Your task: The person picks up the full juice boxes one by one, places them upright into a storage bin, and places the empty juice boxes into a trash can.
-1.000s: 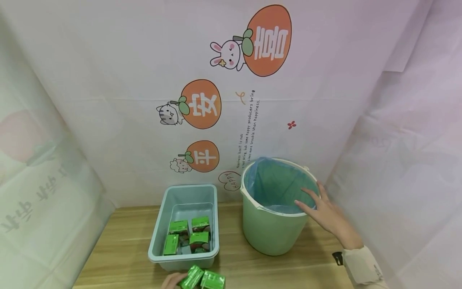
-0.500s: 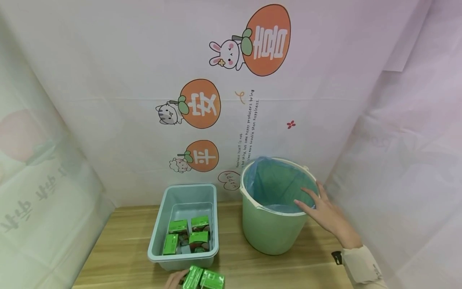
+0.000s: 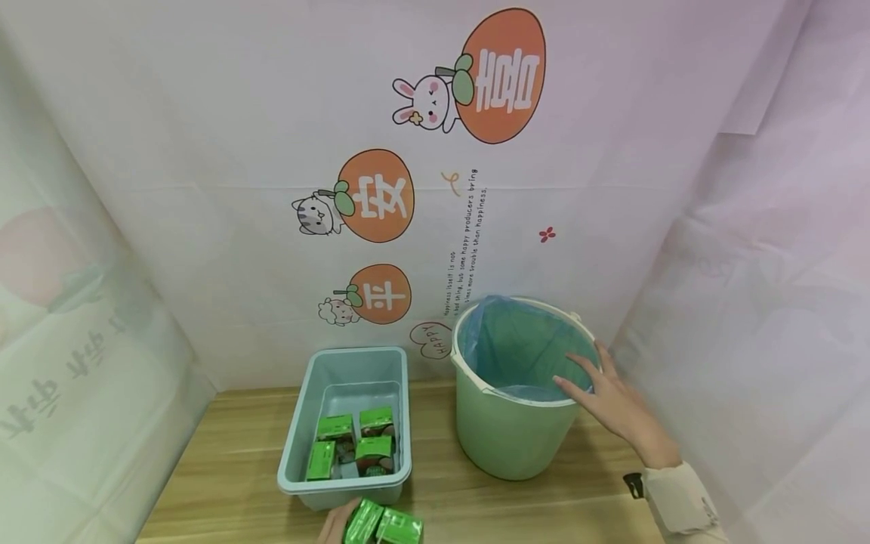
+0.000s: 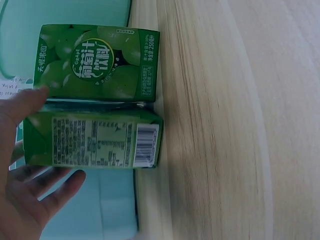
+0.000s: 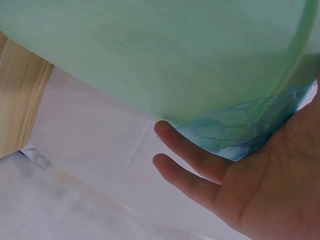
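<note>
At the bottom of the head view, my left hand (image 3: 337, 523) grips a green grape juice carton (image 3: 363, 521). In the left wrist view, my thumb lies at that carton's upper edge (image 4: 90, 141) and the fingers are below it. A second grape juice carton (image 4: 95, 62) stands right against it, its printed front showing. My right hand (image 3: 621, 408) holds the rim of a pale green bucket (image 3: 516, 446). Its thumb and a finger are inside the rim, other fingers outside, two of them straight in the right wrist view. A blue plastic liner (image 5: 240, 127) hangs over the rim.
Left of the bucket stands a light blue plastic bin (image 3: 291, 446), with several green cartons (image 3: 322, 459) in its near half. Both containers stand on a wood-grain table (image 3: 224, 461). White printed cloth (image 3: 258, 91) encloses the back and both sides.
My left hand has shifted slightly right around the carton, which turned a little more upright and then leaned slightly again. The right hand, bucket and bin have stayed in place.
</note>
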Demonstrator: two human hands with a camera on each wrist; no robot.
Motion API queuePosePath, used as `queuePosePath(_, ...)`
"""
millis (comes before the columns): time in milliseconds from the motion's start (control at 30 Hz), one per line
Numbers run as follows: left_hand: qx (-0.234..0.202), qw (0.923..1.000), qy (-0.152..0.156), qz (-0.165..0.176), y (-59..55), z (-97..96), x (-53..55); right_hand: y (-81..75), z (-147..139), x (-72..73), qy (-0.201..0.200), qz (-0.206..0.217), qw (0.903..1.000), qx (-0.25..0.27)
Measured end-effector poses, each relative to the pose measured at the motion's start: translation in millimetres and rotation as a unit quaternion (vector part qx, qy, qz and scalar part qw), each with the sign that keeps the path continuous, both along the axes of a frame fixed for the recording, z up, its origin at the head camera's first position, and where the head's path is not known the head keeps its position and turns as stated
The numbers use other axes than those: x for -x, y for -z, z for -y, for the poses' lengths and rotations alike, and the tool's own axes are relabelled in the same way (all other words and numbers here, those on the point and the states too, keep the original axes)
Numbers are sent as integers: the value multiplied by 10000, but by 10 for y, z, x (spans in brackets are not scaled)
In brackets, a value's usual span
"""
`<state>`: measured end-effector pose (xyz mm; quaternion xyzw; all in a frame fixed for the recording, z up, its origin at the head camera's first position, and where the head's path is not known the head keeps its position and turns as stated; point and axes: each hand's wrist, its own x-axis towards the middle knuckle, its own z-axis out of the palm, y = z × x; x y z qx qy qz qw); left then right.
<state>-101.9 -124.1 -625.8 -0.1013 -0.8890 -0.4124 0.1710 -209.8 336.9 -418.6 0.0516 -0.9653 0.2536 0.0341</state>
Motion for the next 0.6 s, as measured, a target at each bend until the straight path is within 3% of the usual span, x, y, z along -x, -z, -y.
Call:
queuePosePath(267, -47, 9979, -350, -552, 48, 18, 0, 15, 8, 2, -4, 18, 10000, 65)
queuePosePath(400, -17, 9969, -402, -677, -20, 37, -27, 18, 0, 10, -11, -3, 10000, 38)
queuePosePath(600, 340, 9889, -675, -1276, -145, 52, -29, 13, 7, 6, -26, -46, 10000, 38)
